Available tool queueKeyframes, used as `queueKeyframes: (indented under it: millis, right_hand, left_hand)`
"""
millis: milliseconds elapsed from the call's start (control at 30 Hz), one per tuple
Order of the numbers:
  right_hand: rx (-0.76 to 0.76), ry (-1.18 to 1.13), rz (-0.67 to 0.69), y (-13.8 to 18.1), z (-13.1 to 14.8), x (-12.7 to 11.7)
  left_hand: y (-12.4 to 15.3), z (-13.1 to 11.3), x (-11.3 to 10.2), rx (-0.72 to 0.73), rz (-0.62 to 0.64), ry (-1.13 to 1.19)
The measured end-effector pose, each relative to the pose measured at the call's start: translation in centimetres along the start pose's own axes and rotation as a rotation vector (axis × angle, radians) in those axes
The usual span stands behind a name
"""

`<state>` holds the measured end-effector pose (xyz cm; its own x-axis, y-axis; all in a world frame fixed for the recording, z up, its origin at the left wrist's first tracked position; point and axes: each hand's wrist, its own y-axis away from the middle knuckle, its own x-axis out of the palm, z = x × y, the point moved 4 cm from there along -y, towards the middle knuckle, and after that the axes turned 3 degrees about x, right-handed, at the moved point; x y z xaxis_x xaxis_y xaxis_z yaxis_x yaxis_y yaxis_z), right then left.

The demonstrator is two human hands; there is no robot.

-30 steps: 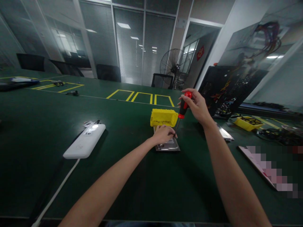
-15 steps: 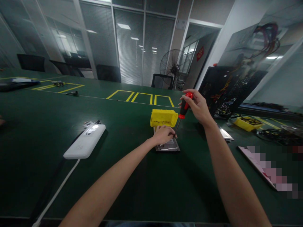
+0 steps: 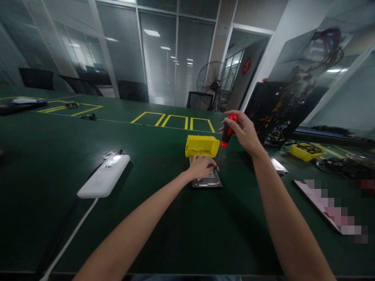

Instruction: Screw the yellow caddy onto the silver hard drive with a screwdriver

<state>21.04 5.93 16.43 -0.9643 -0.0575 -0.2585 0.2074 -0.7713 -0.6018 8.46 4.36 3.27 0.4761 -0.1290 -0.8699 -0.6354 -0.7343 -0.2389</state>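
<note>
A silver hard drive point(image 3: 209, 182) lies flat on the green table in front of me. My left hand point(image 3: 202, 166) rests on top of it with curled fingers holding it down, covering much of its upper face. Between those fingertips there is something small and dark, too small to name. My right hand point(image 3: 245, 132) grips a red and black screwdriver point(image 3: 227, 136) near the top of its handle. Its shaft slants down to the drive's right side, beside my left fingertips, which hide the tip. Just behind the drive, a yellow bin point(image 3: 202, 146) with small dark bits inside faces me.
A white power bank point(image 3: 104, 177) with a white cable lies to the left. On the right are a pink-edged flat object point(image 3: 318, 207), partly pixelated, another silver drive point(image 3: 278, 166), a yellow bin point(image 3: 305, 152) of parts, and black cables. An open computer case point(image 3: 281, 109) stands behind.
The view has shifted very slightly. Both hands, the screwdriver and the hard drive keep nearly the same places relative to each other.
</note>
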Motion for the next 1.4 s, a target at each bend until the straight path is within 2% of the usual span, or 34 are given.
queueKeyframes:
  millis: [500, 767, 1167, 1400]
  right_hand:
    - [-0.021, 0.002, 0.006, 0.0, 0.3, 0.3]
    - [0.084, -0.195, -0.005, 0.1, -0.5, 1.1]
    - [0.121, -0.294, 0.084, 0.0, -0.2, 2.1]
    - [0.130, -0.316, 0.041, 0.1, -0.6, 1.5]
  left_hand:
    - [0.1, -0.2, -0.1, -0.021, 0.017, -0.012]
    - [0.0, 0.0, 0.1, -0.031, -0.022, -0.006]
    - [0.1, -0.2, 0.0, -0.031, 0.000, -0.007]
    - [0.1, -0.2, 0.0, -0.014, -0.013, -0.036]
